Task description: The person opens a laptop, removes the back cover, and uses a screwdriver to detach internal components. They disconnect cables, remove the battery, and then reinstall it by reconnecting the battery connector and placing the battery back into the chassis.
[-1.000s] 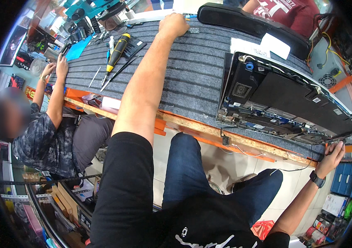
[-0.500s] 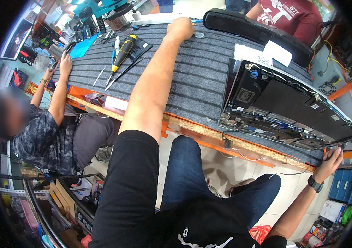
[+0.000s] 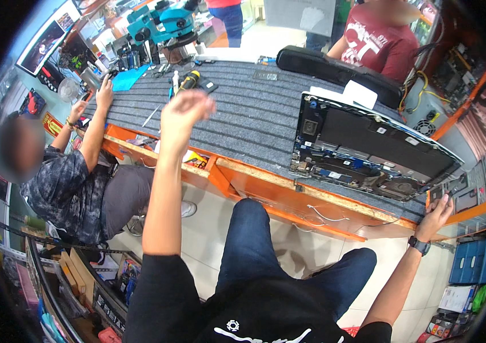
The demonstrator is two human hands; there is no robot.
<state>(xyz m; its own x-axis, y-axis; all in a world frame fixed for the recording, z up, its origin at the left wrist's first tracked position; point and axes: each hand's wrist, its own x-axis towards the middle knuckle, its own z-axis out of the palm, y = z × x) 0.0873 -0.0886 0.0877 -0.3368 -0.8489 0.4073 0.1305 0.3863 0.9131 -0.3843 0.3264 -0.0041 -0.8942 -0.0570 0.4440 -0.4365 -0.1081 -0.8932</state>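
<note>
Closest in, the right hand point(image 3: 436, 215), a dark watch point(image 3: 419, 246) at its wrist, is at the bench's near right corner, just beside the laptop's lower corner; its fingers are partly bent, and whether they pinch anything I cannot tell. The left hand point(image 3: 188, 111) hangs over the near part of the striped grey mat point(image 3: 237, 114), fingers loosely curled; it is blurred, so they may or may not be pinching something small.

The opened laptop point(image 3: 368, 140) stands tilted on the right part of the mat, insides bare toward the wearer. Propped like that, it probably handles best with light support at the frame, fingertips off the exposed boards, and the right hand steady by the low corner.

Beyond the left hand lies a yellow-and-black screwdriver point(image 3: 190, 80); reaching over it calls for a little clearance. A small flat piece point(image 3: 266, 75) lies farther back, near a long black case point(image 3: 334, 66). At the far left stands a teal microscope point(image 3: 163, 23).
</note>
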